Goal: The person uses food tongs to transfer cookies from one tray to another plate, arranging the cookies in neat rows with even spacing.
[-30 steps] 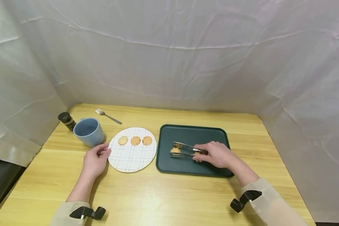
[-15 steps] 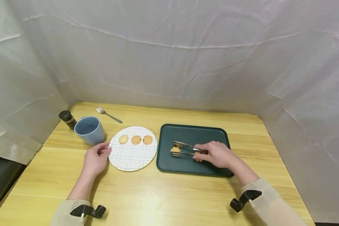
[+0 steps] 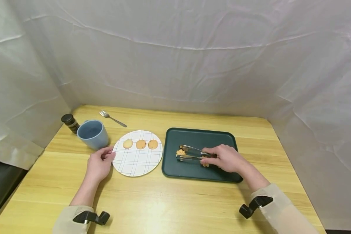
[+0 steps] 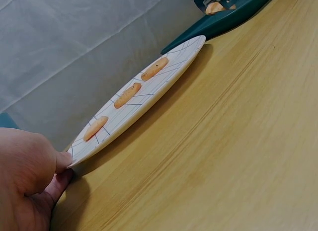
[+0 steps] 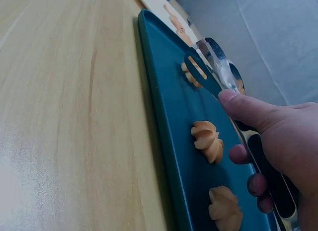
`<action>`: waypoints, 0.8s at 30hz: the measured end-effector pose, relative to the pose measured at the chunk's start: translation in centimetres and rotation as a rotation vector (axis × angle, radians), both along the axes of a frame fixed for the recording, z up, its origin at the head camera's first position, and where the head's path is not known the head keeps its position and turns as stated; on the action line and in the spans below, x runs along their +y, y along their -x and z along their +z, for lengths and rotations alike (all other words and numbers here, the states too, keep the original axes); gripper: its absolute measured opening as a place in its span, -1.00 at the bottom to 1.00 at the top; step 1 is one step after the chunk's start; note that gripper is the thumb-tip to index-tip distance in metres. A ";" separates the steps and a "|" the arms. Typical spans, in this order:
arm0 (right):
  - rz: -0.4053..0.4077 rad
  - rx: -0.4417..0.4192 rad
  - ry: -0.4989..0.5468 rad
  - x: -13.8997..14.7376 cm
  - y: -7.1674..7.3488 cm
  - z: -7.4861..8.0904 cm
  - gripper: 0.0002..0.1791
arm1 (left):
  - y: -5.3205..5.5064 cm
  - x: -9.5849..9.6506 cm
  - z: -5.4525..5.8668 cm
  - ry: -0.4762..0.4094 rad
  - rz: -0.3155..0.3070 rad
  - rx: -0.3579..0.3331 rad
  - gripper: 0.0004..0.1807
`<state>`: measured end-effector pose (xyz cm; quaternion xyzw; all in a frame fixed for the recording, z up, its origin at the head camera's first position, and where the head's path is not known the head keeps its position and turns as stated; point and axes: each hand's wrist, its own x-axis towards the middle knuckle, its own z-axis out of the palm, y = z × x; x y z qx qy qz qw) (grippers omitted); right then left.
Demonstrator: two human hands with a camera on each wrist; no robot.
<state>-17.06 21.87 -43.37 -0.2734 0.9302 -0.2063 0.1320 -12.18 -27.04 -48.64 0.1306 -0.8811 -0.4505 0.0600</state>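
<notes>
Gripped by the right hand (image 3: 226,158), tongs (image 3: 190,158) parted around ridged cookie (image 3: 180,152) on green tray (image 3: 181,171), checked plate (image 3: 134,164) pinched at rim by left hand (image 3: 98,165), three flat cookies (image 3: 141,144) on it

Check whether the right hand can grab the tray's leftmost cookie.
Probably yes: the right hand holds tongs whose ends stand apart, seemingly either side of that cookie, with nothing visible blocking them.

Tongs (image 5: 263,166) silver and black, tray (image 3: 200,136) dark green, plate (image 3: 136,162) white, gridded in apparently blue.
</notes>
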 end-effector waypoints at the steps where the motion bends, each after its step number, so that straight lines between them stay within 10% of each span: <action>1: 0.000 -0.004 -0.001 0.0 0.0 0.0 -0.25 | 0.0 0.0 0.0 0.000 0.001 -0.001 -0.61; 24: 0.025 0.012 0.059 -0.8 0.1 2.1 -0.26 | -0.1 0.1 0.2 0.004 0.005 0.006 -0.61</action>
